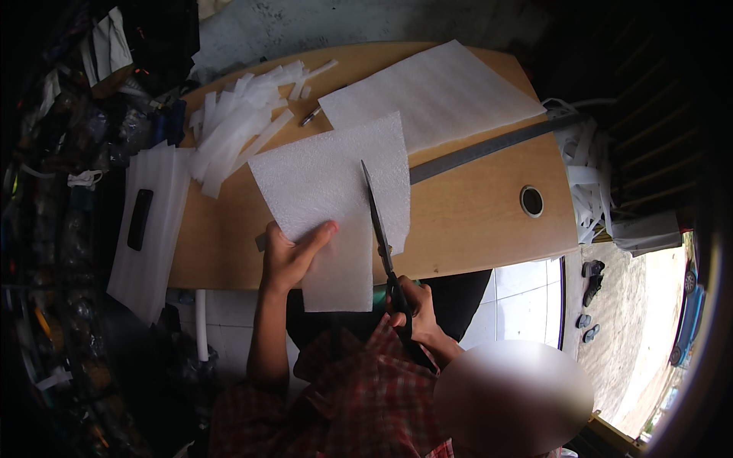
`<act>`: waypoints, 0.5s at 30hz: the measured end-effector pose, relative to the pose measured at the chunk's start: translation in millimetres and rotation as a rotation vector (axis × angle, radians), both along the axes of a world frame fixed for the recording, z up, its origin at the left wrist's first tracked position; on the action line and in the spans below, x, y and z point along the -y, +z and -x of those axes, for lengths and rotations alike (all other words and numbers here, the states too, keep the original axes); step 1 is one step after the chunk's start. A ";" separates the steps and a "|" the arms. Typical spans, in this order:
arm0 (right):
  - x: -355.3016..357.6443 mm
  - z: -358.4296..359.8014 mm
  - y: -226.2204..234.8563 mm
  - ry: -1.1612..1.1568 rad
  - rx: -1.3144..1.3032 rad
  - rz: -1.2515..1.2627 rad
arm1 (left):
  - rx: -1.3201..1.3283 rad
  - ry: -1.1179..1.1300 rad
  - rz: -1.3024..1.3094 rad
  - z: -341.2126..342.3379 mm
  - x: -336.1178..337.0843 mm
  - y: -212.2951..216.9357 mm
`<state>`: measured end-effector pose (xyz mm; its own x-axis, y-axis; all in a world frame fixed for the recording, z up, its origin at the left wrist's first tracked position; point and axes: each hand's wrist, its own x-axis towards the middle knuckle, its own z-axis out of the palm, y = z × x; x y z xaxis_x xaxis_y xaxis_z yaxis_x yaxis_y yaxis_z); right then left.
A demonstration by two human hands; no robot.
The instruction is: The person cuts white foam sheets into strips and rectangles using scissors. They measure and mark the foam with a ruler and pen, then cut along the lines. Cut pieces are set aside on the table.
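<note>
Right now, per the head view:
L hand (294,256): fingers spread flat on the white foam sheet (336,206), pressing it to the worktop (473,221) near the front edge; prob. so it won't slide while cut.
R hand (412,309): fingers clenched thru the handles of the scissors (378,221), blades part open, lying across the sheet's right side w/ tip pointing away from the person.
Foam sheet: lies on the worktop's front middle, its near end hanging over the edge toward the lap, which gives the lower blade room.
Strips: pile of white foam strips (244,126) at back left, clear of the cut.
2nd sheet: bigger foam sheet (435,91) at back, a long grey ruler (489,149) just in front of it.
Left side: more foam sheets (149,229) w/ a dark phone-like slab (140,219) on top, apparently weighing them down.
</note>
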<state>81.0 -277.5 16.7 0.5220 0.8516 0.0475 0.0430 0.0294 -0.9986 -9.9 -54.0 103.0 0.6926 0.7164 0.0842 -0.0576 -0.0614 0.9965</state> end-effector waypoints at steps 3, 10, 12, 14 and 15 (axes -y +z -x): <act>-0.1 0.1 2.0 0.002 -0.030 0.030 | 0.032 0.019 0.023 0.2 1.5 -3.1; -5.8 -0.3 8.7 -0.029 -0.042 0.021 | -0.121 -0.069 -0.033 10.3 -6.7 -3.0; -6.1 -0.1 9.0 -0.035 -0.042 0.026 | -0.091 -0.065 -0.079 10.2 -4.4 -4.6; -3.9 -0.3 5.9 -0.023 -0.048 0.042 | -0.085 -0.067 -0.087 10.9 -5.3 -4.3; -4.3 0.0 6.0 -0.026 -0.050 0.042 | -0.082 -0.069 -0.092 11.2 -5.8 -4.0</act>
<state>81.0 -273.1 22.7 0.5449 0.8384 -0.0148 -0.0065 -0.0134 -0.9999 -21.1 -48.2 99.0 0.7471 0.6588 0.0885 0.0167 -0.1518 0.9883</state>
